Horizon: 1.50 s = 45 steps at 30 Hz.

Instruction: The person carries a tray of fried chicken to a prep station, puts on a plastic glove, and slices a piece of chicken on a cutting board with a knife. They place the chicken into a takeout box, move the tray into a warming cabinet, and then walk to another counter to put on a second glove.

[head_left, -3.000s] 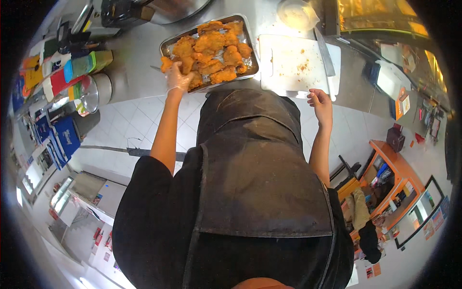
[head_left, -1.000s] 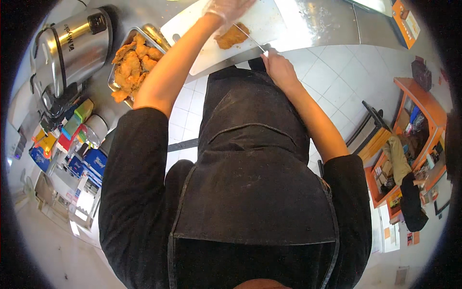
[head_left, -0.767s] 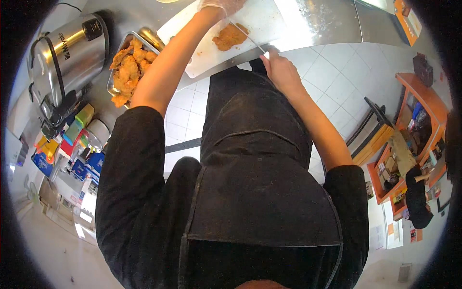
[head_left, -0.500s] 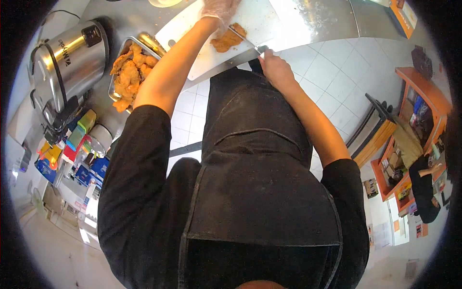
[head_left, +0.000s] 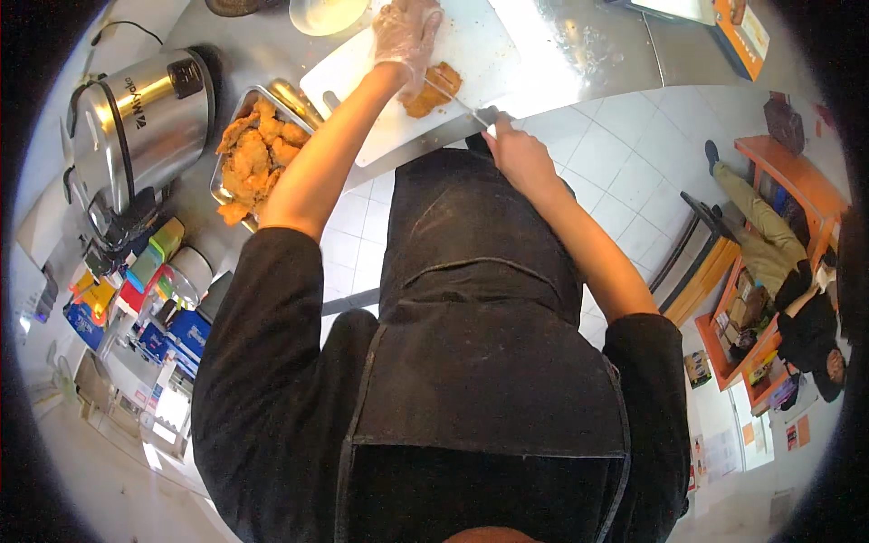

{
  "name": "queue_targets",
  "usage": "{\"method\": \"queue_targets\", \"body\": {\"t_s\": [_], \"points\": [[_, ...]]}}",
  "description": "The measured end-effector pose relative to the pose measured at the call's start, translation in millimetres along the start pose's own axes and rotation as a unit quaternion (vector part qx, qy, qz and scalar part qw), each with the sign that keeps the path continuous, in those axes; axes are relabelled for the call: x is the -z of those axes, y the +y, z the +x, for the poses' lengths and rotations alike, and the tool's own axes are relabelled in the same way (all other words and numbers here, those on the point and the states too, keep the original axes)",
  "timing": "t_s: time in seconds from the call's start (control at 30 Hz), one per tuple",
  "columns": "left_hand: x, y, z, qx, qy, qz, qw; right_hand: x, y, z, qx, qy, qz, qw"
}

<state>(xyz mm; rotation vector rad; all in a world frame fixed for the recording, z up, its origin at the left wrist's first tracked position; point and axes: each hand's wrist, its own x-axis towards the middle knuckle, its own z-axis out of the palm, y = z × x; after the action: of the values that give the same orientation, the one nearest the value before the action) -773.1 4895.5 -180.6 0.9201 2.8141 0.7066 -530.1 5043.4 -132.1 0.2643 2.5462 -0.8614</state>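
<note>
A white cutting board (head_left: 362, 63) lies on the metal counter before me, with a flat, brown breaded cutlet (head_left: 441, 86) near its front edge. My right hand (head_left: 523, 158) is closed around the handle of a knife (head_left: 465, 107). The blade slants up and left across the cutlet, and its far end passes out of sight by my left wrist. My left hand (head_left: 407, 36), in a clear plastic glove, is over the board just beyond the cutlet. Its fingers look curled down, and whatever lies under them is hidden.
Fried pieces (head_left: 253, 163) fill a metal tray (head_left: 220, 185) left of the board. Farther left is a steel appliance (head_left: 149, 122). A pale bowl (head_left: 328, 14) sits behind the board. An orange box (head_left: 738, 41) stands at the counter's far right. Another person (head_left: 801, 317) is by orange shelves (head_left: 792, 172).
The view has shifted slightly, so the counter appears lower and more of the bowl shows. Both hands keep nearly the same places over the board. The other person at right is more visible.
</note>
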Motion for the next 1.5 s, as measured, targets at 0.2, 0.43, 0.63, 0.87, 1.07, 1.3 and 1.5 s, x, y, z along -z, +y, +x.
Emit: {"method": "queue_targets", "body": {"t_s": [0.2,0.43,0.63,0.87,1.07,1.3,1.5], "points": [[-21.7,-12.3,-18.2,0.056,-0.051,0.119,0.990,-36.6,18.4,10.7,0.031,0.028,0.001,0.999],[-6.0,-31.9,-32.9,0.089,0.032,0.021,0.995,-1.0,-16.4,-8.9,0.002,-0.060,-0.030,0.998],[-21.3,-38.2,-39.7,0.082,-0.007,0.086,0.993,-32.9,7.4,14.4,0.024,-0.055,-0.014,0.998],[-0.5,-35.7,-59.4,0.139,0.065,-0.023,0.988,8.3,-19.2,-4.1,0.036,-0.102,-0.045,0.993],[-9.5,-50.7,-72.2,0.141,0.025,0.085,0.986,-33.8,3.1,16.1,0.057,-0.066,-0.028,0.996],[3.0,-63.7,-81.4,0.211,0.034,0.081,0.974,-18.6,-23.1,4.5,0.054,-0.112,-0.020,0.992],[-24.6,-73.0,-90.6,0.186,0.050,0.046,0.980,-39.6,-13.9,14.0,0.034,-0.093,-0.012,0.995]]}}
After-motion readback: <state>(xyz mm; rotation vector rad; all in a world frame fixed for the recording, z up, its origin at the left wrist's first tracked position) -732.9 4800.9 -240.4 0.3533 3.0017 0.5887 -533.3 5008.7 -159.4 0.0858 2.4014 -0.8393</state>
